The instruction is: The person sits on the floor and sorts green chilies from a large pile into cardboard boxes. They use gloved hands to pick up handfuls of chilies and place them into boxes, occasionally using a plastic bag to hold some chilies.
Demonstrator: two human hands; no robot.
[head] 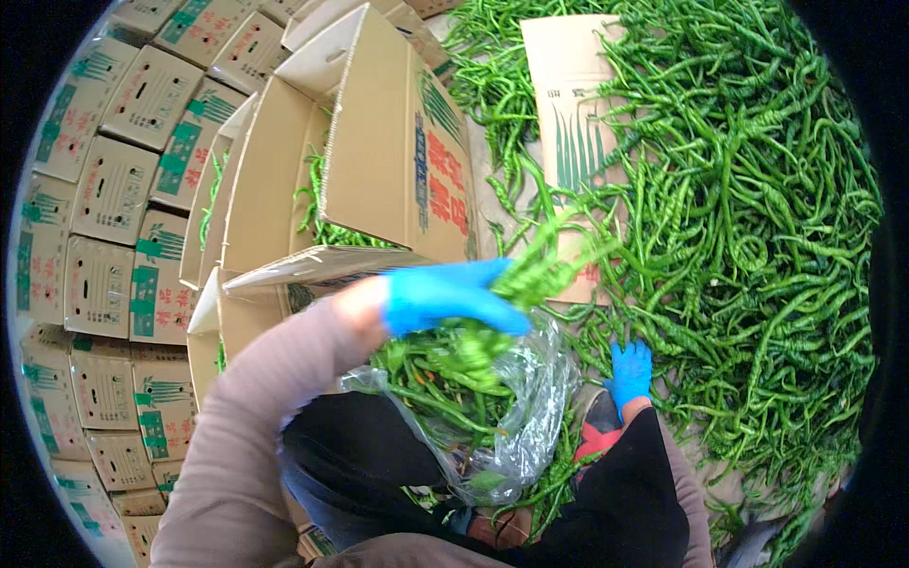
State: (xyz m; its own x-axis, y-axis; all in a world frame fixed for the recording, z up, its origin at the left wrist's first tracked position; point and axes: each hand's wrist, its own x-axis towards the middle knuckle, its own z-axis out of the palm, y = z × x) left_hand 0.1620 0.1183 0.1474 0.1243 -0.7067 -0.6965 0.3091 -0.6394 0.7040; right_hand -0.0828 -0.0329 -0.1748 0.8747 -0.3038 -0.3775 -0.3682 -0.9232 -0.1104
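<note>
My left hand (454,297), in a blue glove, grips a bunch of long green chili peppers (547,273), blurred by motion, above a clear plastic bag (547,397). The bag lies between my knees and holds more green peppers (440,390), a few with orange or red parts. My right hand (630,373), also blue-gloved, reaches down beside my shoe at the edge of the large pepper heap (738,284). Its fingertips are among the peppers, and whether they hold any cannot be told.
Open cardboard cartons (369,142) with peppers inside stand at the left front. Behind them rises a wall of stacked printed cartons (117,192). A flat cardboard piece (568,64) lies partly under the heap. My shoe (596,419) is beside the bag.
</note>
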